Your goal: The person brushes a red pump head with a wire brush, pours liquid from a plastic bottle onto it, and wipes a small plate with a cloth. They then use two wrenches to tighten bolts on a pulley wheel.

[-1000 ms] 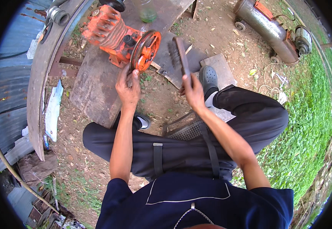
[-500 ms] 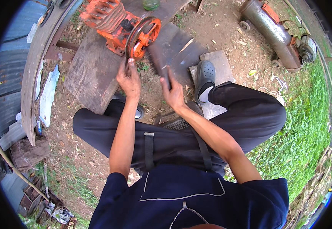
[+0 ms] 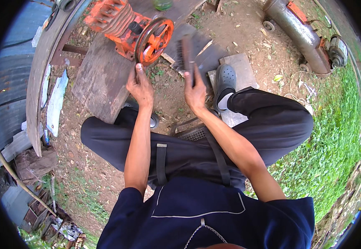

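An orange compressor pump (image 3: 122, 35) with ribbed cooling fins sits on weathered boards, up and to the left. On its right side is a spoked pulley wheel (image 3: 161, 40), orange inside with a dark, worn rim. My left hand (image 3: 140, 92) pinches the bottom of that rim between thumb and fingers. In my right hand (image 3: 195, 92) I hold a wire brush (image 3: 187, 47) by its handle. The brush stands nearly upright, slightly blurred, its dark bristles facing the wheel. A gap separates it from the pulley.
Beneath the pump runs a wooden plank (image 3: 99, 79). A green glass container (image 3: 163, 5) stands at the far edge. To the far right, a rusty wheeled tank (image 3: 298, 35) carries a motor (image 3: 338, 50). My clog (image 3: 226, 79) rests on a board. Corrugated metal (image 3: 8, 79) lines the left.
The brush has swung away from the wheel to the right and turned more upright. My right hand shifted slightly right with it. My left hand stays at the rim.
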A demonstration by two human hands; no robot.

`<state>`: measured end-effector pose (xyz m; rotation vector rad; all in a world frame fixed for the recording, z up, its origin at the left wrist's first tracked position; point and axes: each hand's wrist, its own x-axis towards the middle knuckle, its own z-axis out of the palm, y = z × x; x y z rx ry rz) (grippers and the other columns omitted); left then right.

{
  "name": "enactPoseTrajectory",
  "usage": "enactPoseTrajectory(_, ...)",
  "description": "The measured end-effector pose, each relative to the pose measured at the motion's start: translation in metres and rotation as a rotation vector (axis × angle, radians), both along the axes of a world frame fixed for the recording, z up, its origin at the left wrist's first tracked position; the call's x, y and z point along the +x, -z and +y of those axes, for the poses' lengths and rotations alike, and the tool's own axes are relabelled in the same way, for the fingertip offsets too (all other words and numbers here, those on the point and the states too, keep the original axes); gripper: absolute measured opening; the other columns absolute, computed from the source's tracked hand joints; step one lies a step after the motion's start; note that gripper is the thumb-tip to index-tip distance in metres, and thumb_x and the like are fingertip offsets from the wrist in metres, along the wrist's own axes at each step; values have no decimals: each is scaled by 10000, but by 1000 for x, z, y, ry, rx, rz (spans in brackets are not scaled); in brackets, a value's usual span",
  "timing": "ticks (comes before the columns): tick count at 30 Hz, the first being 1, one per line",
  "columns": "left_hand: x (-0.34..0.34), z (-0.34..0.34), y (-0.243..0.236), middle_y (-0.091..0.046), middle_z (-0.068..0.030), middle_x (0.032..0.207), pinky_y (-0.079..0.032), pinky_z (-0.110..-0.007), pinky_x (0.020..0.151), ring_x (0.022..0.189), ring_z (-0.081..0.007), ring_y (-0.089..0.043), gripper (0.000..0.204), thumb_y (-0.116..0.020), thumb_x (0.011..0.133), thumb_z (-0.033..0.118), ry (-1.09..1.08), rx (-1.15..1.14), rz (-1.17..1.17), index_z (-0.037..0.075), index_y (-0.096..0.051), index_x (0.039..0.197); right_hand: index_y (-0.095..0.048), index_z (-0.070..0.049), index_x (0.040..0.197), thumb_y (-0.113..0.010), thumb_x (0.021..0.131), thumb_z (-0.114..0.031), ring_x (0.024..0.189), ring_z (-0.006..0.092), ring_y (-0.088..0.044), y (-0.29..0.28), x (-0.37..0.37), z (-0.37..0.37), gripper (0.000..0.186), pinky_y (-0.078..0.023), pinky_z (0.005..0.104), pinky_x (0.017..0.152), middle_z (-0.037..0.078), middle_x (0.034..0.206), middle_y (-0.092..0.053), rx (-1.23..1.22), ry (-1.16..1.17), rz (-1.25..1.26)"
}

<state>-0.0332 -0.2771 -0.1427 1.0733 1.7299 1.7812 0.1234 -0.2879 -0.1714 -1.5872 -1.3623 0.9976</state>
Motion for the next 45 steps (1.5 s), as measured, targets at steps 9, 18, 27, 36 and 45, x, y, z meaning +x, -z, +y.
enactPoseTrajectory(9, 2, 2, -13, -641, -124, 968, -537, -354, 884, 957, -167, -627, 417, -464, 1049, 280, -48, 115, -83, -108, -605, 988, -296, -3, 1493, -610, 941, -195, 1004, 371, -678, -46, -18, -14, 664, -538, 415, 845, 298, 1107, -648, -2, -292, 161)
enactPoseTrajectory(18, -8, 4, -22, -657, -203, 1019, -548, -356, 868, 925, -237, -664, 515, -461, 1044, 335, -39, 16, -22, -163, -582, 1089, -294, -44, 1506, -645, 910, -168, 922, 414, -685, -14, -28, -18, 703, -560, 423, 760, 272, 1069, -665, 206, -279, 117)
enactPoseTrajectory(27, -5, 4, -25, -642, -266, 1044, -557, -386, 882, 968, -293, -670, 573, -428, 1043, 378, -43, 38, -74, -175, -569, 1092, -329, -35, 1491, -678, 887, -156, 840, 401, -694, -3, -13, -19, 708, -545, 396, 713, 276, 960, -672, 268, -313, 14)
enactPoseTrajectory(36, -3, 5, -25, -632, -266, 1047, -550, -385, 887, 964, -294, -667, 563, -405, 1050, 359, -58, 34, -94, -184, -549, 1086, -340, -56, 1492, -687, 883, -166, 801, 397, -695, -6, -9, -10, 709, -545, 412, 689, 270, 921, -672, 263, -313, 5)
enactPoseTrajectory(45, -9, 9, -18, -626, -162, 1002, -531, -333, 847, 908, -204, -634, 394, -524, 1017, 271, -8, 3, 173, -113, -572, 1090, -316, -51, 1499, -657, 905, -241, 760, 417, -688, 9, -4, 6, 711, -555, 447, 676, 277, 969, -678, 428, -186, 9)
